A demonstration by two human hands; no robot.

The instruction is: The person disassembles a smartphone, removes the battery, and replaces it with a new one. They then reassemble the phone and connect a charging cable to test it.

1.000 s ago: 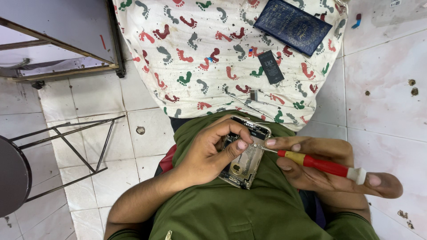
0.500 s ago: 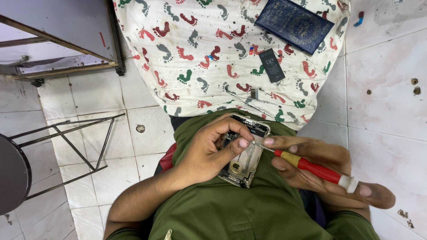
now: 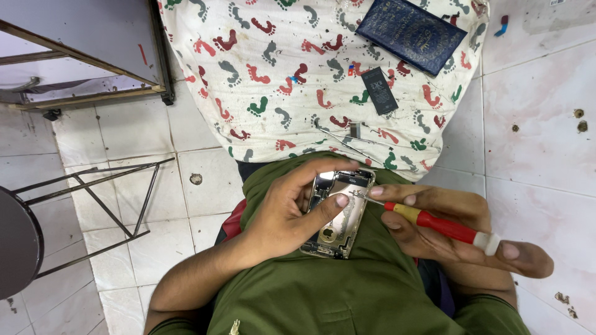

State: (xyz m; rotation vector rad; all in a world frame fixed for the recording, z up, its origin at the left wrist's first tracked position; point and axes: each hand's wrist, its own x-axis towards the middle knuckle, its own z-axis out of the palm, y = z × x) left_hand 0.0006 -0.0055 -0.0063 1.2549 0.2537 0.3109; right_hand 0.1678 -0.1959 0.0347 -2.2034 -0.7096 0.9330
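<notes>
My left hand [image 3: 288, 214] grips an opened phone housing [image 3: 338, 217], silver inside, resting on my green-clad lap; the thumb lies across its middle. My right hand [image 3: 453, 232] holds a red and yellow screwdriver [image 3: 434, 223] with a white cap, its metal tip touching the upper right edge of the housing. On the footprint-patterned cloth [image 3: 279, 80] ahead lie a small black phone battery [image 3: 379, 90], thin metal tweezers [image 3: 347, 141] and a dark blue booklet [image 3: 413, 34].
White tiled floor [image 3: 124, 136] lies all around. A metal-framed stool [image 3: 37, 223] stands at the left, a table with a dark leg [image 3: 158, 49] at the upper left. A small blue and red piece [image 3: 502, 25] lies at the upper right.
The screwdriver handle has swung slightly lower at its capped end while the tip stays at the housing's edge. My left hand keeps its hold on the housing.
</notes>
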